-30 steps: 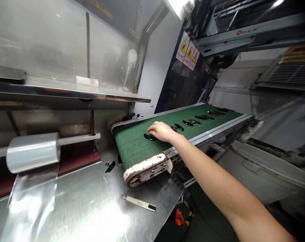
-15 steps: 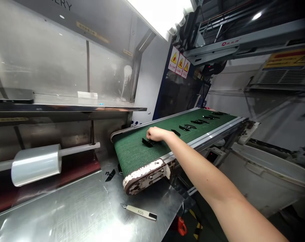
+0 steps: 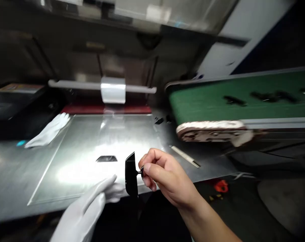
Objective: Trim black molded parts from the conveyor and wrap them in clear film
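Note:
Pinched between the thumb and fingers of my right hand (image 3: 167, 176) is the small stem of a glossy black plastic part (image 3: 131, 174). Its flat blade stands upright over the front of the metal table (image 3: 79, 181). My left hand (image 3: 92, 201), in a white glove, is just left of the part with fingers apart, holding nothing. Behind it, another flat black piece (image 3: 106, 158) lies on the bright tabletop. A pale-handled craft knife (image 3: 184, 156) rests to the right of my right hand.
On the right runs a green conveyor belt (image 3: 200, 104) carrying several black parts (image 3: 234, 100), its rusty end (image 3: 210, 131) over the table. A clear film roll (image 3: 113, 90) hangs on a bar at the back. A white glove (image 3: 48, 131) lies left. Small black bits (image 3: 159, 120) lie near the belt.
My right hand has lifted a black part off the conveyor and brought it over the table. The view has turned left and down, and my gloved left hand has come into sight.

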`<state>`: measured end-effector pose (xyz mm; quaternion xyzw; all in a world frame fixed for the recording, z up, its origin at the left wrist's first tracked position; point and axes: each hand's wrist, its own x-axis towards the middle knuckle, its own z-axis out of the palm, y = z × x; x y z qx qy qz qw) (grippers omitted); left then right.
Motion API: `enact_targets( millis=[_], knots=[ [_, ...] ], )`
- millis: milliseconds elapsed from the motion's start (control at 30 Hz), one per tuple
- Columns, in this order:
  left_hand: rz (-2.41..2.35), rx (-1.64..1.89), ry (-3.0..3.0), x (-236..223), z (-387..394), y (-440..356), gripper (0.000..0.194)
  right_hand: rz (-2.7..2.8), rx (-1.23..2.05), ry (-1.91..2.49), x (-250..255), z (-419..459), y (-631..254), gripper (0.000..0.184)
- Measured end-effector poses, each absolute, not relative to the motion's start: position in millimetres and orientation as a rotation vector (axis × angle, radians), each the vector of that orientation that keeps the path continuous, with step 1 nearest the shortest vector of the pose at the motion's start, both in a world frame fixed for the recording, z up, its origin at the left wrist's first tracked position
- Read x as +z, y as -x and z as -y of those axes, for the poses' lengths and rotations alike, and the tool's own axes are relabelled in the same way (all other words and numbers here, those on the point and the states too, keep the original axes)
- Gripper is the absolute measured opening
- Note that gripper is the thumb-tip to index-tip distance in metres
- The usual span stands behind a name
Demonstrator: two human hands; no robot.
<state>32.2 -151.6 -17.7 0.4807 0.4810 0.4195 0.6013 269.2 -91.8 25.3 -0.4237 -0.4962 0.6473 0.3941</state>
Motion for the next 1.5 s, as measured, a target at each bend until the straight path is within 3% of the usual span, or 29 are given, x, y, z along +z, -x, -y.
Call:
enact_targets(
  millis=[100,233,867,967,1100,1200,1367,1500],
  knots=[
    [-0.869,1.001,-0.734,-25.2,168.1,-49.3,0.056,1.053,1.849,1.035,-4.6,117.0,-243.7,0.016],
    [-0.558,1.035,-0.381,-38.5,184.2,-63.1,0.048,0.972,1.917,1.071,-25.4,129.9,-234.7,0.016],
    [-0.597,1.000,-0.344,-48.0,177.7,-78.1,0.045,0.986,2.081,1.060,-46.2,135.9,-261.6,0.021],
    [-0.589,1.007,-0.318,-51.7,177.6,-79.5,0.054,1.169,1.839,0.985,-40.0,136.1,-269.0,0.012],
    [-0.447,1.042,-0.255,-58.5,182.2,-79.7,0.060,1.677,1.321,0.806,-30.4,132.2,-281.0,0.032],
    [-0.377,1.038,-0.336,-62.6,187.1,-79.3,0.054,1.876,1.272,0.720,-26.7,128.8,-288.0,0.039],
    [-0.403,1.045,-0.374,-71.4,193.4,-82.1,0.043,1.910,1.354,0.703,-28.1,129.6,-290.0,0.038],
    [-0.461,1.011,-0.382,-72.8,193.7,-81.0,0.042,1.655,1.717,0.875,-32.4,128.3,-287.3,0.027]
  ],
)
